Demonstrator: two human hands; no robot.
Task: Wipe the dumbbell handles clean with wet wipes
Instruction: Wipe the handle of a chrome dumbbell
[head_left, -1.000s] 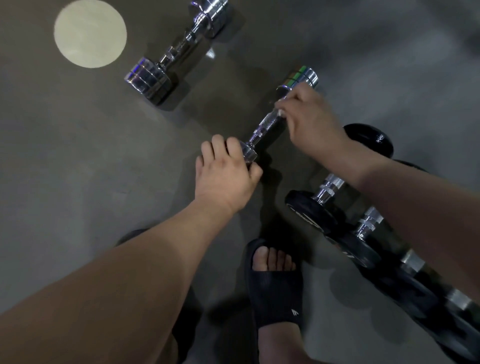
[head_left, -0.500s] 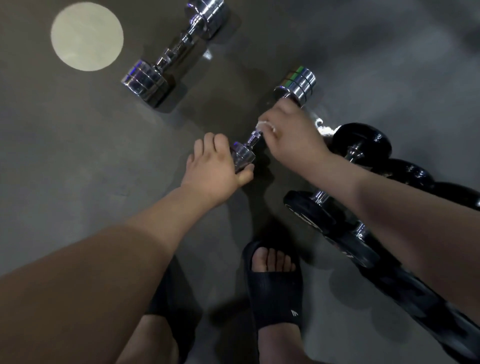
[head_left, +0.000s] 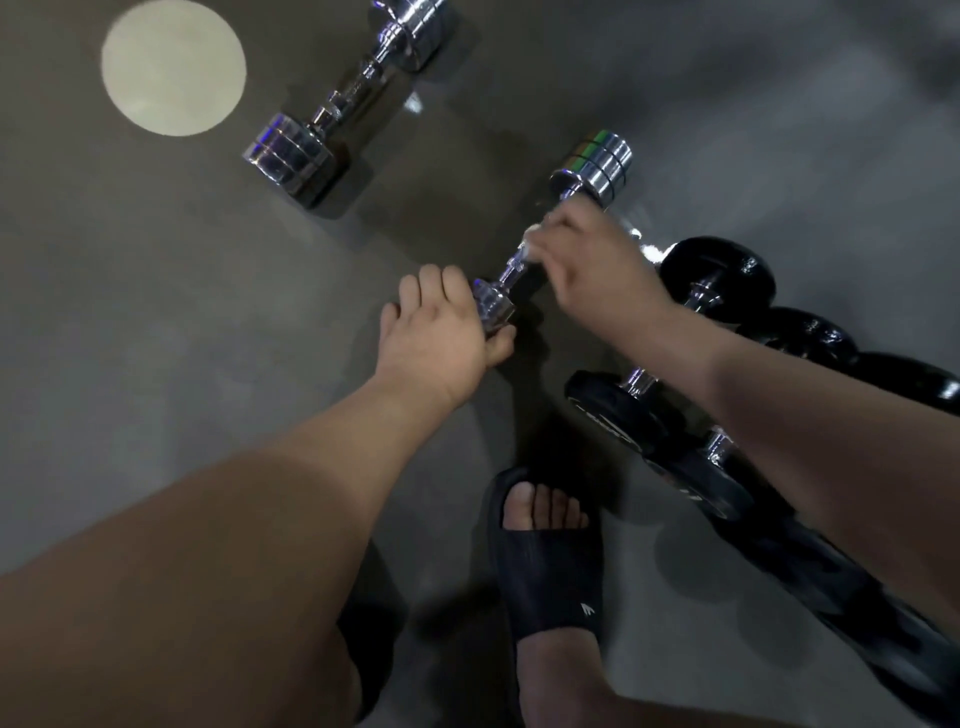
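Note:
A small chrome dumbbell (head_left: 595, 166) lies slanted on the grey floor in the middle of the view. My left hand (head_left: 439, 338) grips its near head, fingers curled over the top and thumb underneath. My right hand (head_left: 597, 270) is wrapped round the handle close to the far head, holding a white wet wipe (head_left: 531, 247) against the bar; only a small corner of the wipe shows. A short stretch of bare handle is visible between my hands.
A second, larger chrome dumbbell (head_left: 337, 119) lies further away at upper left, near a pale round floor spot (head_left: 173, 67). Several black dumbbells (head_left: 722, 275) are lined up on the right under my right arm. My foot in a black slide sandal (head_left: 550, 561) stands just behind.
My right hand slid down the handle toward the near head and has now moved back up toward the far head. My left hand has kept its hold on the near head.

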